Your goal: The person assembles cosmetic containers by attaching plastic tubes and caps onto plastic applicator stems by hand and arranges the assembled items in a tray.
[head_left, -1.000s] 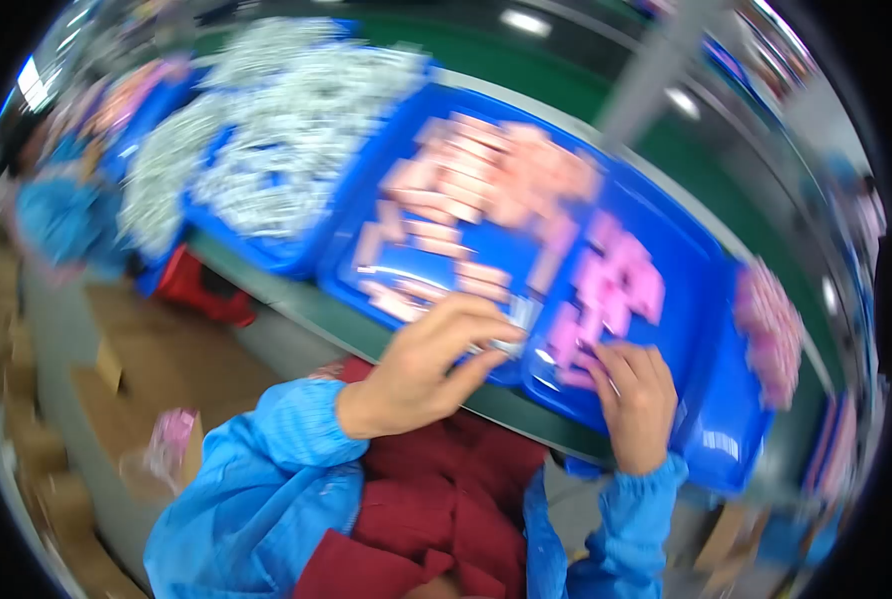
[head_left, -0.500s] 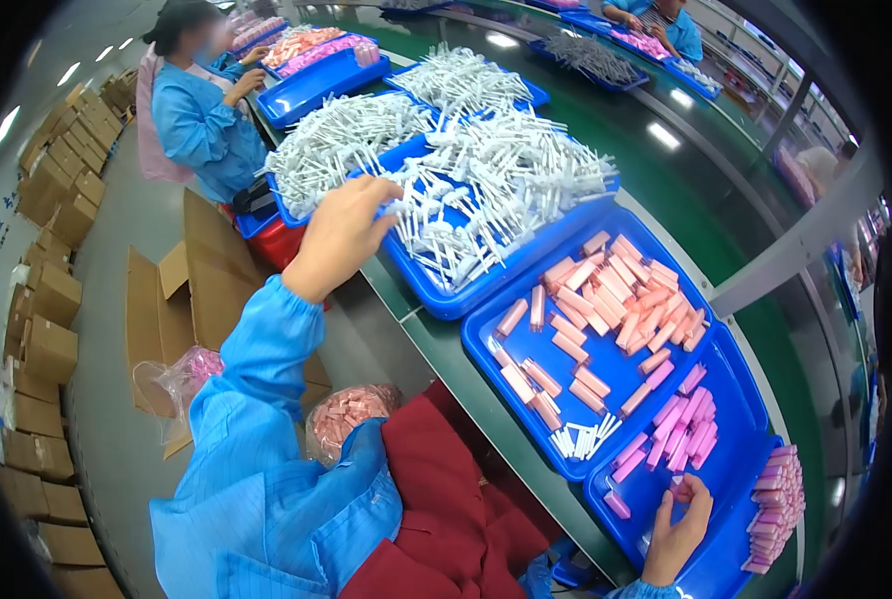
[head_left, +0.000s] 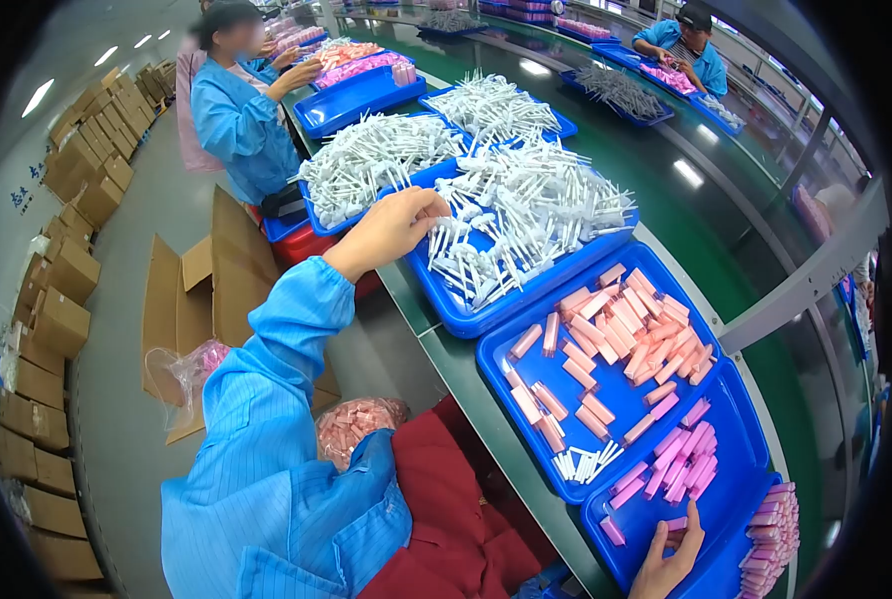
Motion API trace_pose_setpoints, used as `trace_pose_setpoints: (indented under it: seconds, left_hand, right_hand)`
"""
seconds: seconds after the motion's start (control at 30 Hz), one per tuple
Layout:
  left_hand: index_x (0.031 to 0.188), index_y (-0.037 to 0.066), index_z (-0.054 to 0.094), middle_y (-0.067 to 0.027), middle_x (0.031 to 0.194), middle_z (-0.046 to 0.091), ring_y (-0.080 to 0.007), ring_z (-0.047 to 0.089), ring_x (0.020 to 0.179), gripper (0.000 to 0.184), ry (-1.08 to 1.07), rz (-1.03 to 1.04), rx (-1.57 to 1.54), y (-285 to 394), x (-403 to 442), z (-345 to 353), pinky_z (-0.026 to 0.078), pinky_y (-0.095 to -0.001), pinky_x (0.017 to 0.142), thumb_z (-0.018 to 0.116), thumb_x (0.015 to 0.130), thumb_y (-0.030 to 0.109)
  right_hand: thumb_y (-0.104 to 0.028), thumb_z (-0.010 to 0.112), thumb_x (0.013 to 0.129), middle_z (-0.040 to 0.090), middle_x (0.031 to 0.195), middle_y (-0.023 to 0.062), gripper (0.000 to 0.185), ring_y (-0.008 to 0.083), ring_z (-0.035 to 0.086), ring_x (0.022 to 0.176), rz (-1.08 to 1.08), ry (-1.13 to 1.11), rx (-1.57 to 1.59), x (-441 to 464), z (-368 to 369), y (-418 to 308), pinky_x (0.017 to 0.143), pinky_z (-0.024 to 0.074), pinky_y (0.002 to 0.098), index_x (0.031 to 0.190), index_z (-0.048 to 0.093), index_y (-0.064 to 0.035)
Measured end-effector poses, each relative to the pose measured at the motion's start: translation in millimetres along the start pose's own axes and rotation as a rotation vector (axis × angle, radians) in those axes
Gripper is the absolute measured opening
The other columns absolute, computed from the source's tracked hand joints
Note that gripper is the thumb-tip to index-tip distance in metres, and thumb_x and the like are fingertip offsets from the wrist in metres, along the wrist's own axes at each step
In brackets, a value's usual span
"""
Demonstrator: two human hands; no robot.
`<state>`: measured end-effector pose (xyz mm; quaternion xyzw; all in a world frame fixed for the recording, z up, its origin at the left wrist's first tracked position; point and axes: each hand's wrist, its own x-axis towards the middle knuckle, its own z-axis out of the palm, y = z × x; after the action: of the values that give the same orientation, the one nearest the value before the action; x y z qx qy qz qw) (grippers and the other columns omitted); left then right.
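My left hand (head_left: 391, 232) is at the near edge of a blue tray heaped with white applicator wands (head_left: 541, 200). Its thumb and fingers are pinched together against the wands; whatever lies between the fingertips is hidden. Down at the lower right, my right hand (head_left: 668, 561) has thumb and fingers closed around a pink tube (head_left: 677, 524). It is over a blue tray (head_left: 736, 429) with more pink tubes (head_left: 688, 457) lying in a loose group. Beside that, another blue tray (head_left: 491, 364) holds peach tubes (head_left: 621, 324) and a few short white sticks (head_left: 586, 462).
Stacked pink tubes (head_left: 771, 534) stand at the far right. Further trays of white wands (head_left: 381, 160) lie beyond my left hand. A metal post (head_left: 796, 295) rises beside the trays. An open carton (head_left: 241, 265) is on the floor, and co-workers (head_left: 236, 110) sit along the line.
My left hand's fingers have closed at the wands. My right hand now shows a pink tube between its fingers. The whole view has shifted slightly.
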<state>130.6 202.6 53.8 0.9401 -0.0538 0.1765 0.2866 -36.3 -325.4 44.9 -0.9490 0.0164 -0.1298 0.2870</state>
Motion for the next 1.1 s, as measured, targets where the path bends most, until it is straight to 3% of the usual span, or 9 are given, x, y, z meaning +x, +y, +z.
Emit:
trace_pose_setpoints:
  seconds: [0.13,0.23,0.37,0.4,0.53,0.63,0.77,1.0,1.1]
  left_hand:
    - [0.103,0.005,0.066,-0.013,0.095,0.067,-0.0321,0.067,0.09,0.014,-0.051,0.082,0.099,9,2,-11,0.053,-0.0419,0.079,0.061,0.09,0.006]
    - [0.107,0.005,0.067,-0.0116,0.101,0.066,-0.0283,0.067,0.092,0.017,0.184,0.197,0.258,20,1,-18,0.054,-0.0378,0.078,0.061,0.092,0.002]
    - [0.113,0.006,0.065,-0.014,0.101,0.061,-0.0343,0.065,0.09,0.023,0.337,0.212,0.222,24,7,-4,0.053,-0.0397,0.077,0.058,0.092,0.0]
    - [0.116,0.005,0.065,-0.0139,0.1,0.06,-0.0314,0.065,0.089,0.026,0.349,0.214,0.195,21,10,-1,0.053,-0.0373,0.076,0.057,0.092,-0.001]
    - [0.12,0.0,0.065,-0.0095,0.103,0.061,-0.0165,0.064,0.09,0.034,0.403,0.062,-0.071,17,24,10,0.052,-0.0312,0.075,0.052,0.089,-0.002]
    - [0.119,-0.001,0.066,-0.007,0.108,0.063,-0.0149,0.063,0.09,0.033,0.336,-0.137,-0.739,28,31,10,0.052,-0.0304,0.077,0.05,0.091,0.002]
    - [0.124,-0.001,0.059,-0.0103,0.116,0.066,-0.014,0.063,0.098,0.035,0.22,-0.265,-1.107,63,23,0,0.048,-0.029,0.085,0.052,0.091,0.008]
    - [0.124,0.001,0.053,-0.013,0.115,0.065,-0.0173,0.062,0.103,0.034,0.006,-0.092,-1.386,116,-14,21,0.051,-0.0305,0.083,0.064,0.095,0.014]
    - [0.122,0.003,0.056,-0.013,0.114,0.065,-0.0183,0.063,0.101,0.028,-0.139,-0.084,-1.514,156,-39,39,0.053,-0.0315,0.083,0.064,0.096,0.01]
  right_hand:
    - [-0.003,0.072,0.09,0.06,0.091,0.0077,0.048,0.0176,0.056,0.075,-0.005,0.02,0.016,0,0,2,0.07,0.0485,0.0304,0.137,0.061,-0.0072]
    - [-0.005,0.072,0.09,0.058,0.09,0.0079,0.047,0.0185,0.054,0.074,-0.025,0.061,-0.022,-1,-1,4,0.068,0.0475,0.0314,0.135,0.061,-0.0065]
    - [-0.006,0.073,0.09,0.058,0.09,0.0083,0.045,0.02,0.054,0.073,-0.046,0.086,-0.027,1,0,7,0.067,0.0473,0.0324,0.134,0.062,-0.0048]
    - [-0.006,0.073,0.09,0.058,0.09,0.0084,0.044,0.0204,0.054,0.074,-0.044,0.083,-0.028,1,0,7,0.068,0.0474,0.0326,0.133,0.062,-0.0043]
    - [-0.007,0.073,0.091,0.059,0.091,0.0092,0.044,0.0211,0.055,0.076,-0.035,0.109,-0.046,-2,-2,6,0.07,0.0482,0.0335,0.133,0.062,-0.0032]
    - [-0.007,0.073,0.091,0.059,0.091,0.0097,0.044,0.0217,0.057,0.078,-0.038,0.13,-0.055,-2,-2,7,0.071,0.049,0.0334,0.133,0.062,-0.0032]
    - [-0.007,0.073,0.091,0.059,0.093,0.0101,0.044,0.0219,0.058,0.079,-0.046,0.138,-0.072,-4,-2,7,0.072,0.0497,0.0331,0.133,0.061,-0.0031]
    - [-0.006,0.072,0.091,0.061,0.097,0.0098,0.045,0.0206,0.06,0.081,0.005,0.103,-0.028,-4,-1,6,0.074,0.0511,0.0309,0.135,0.059,-0.003]
    - [-0.007,0.071,0.093,0.062,0.103,0.0109,0.05,0.0209,0.062,0.084,0.207,0.057,0.328,-6,-4,-4,0.077,0.0525,0.0301,0.14,0.054,-0.0042]
